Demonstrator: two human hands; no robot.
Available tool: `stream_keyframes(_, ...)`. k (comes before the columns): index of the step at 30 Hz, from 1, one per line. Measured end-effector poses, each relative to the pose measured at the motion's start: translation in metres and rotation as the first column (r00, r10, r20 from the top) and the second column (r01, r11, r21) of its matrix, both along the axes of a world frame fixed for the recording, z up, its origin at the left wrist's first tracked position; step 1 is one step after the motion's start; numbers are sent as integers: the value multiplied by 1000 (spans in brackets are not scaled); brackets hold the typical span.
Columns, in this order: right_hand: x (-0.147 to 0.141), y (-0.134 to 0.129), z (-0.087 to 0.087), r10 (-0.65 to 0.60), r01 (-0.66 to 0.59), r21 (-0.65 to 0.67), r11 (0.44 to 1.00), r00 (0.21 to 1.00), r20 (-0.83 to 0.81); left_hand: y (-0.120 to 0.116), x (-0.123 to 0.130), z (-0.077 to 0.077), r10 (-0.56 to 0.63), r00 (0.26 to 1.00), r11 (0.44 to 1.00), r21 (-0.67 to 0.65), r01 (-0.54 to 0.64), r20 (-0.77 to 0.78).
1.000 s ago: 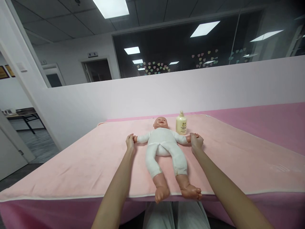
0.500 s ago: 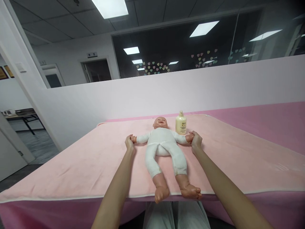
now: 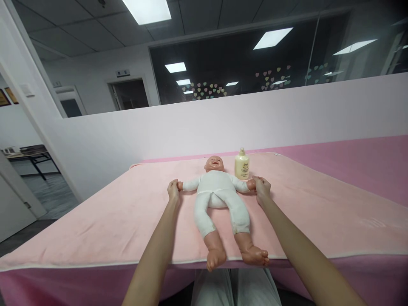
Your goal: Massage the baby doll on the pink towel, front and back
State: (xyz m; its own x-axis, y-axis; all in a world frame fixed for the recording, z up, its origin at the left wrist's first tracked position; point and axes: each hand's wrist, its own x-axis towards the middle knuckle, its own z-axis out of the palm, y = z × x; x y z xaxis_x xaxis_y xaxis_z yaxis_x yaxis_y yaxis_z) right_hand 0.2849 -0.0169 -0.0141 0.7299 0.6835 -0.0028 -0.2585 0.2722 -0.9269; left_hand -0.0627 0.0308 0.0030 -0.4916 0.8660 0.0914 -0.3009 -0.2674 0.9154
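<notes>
A baby doll [image 3: 216, 185] with a white cloth body lies on its back, head away from me and feet at the near edge. Its arms stretch out to both sides. My left hand [image 3: 173, 190] is closed around the doll's hand on the left. On the other side, my right hand [image 3: 262, 189] grips the doll's other hand, fingers curled over it. A pale yellow pump-style bottle [image 3: 242, 165] stands upright just beyond the doll's arm on the right, close to my right fingers.
A pink towel [image 3: 105, 221] covers the table under the doll, over a darker pink cloth [image 3: 360, 165]. A white low wall [image 3: 223, 127] with dark glass above rises behind. At the far left stand a door [image 3: 14, 199] and a small table [image 3: 32, 157].
The fingers of my right hand have shifted slightly over the doll's hand, and my left fingers have curled a little. The doll and the bottle stay in place.
</notes>
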Motion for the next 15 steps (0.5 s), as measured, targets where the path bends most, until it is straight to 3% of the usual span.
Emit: stream_keyframes(15, -3, -5, 8, 54, -55, -47, 997, 998, -11, -1, -1, -1, -25, 1000, 1000, -17, 25, -2)
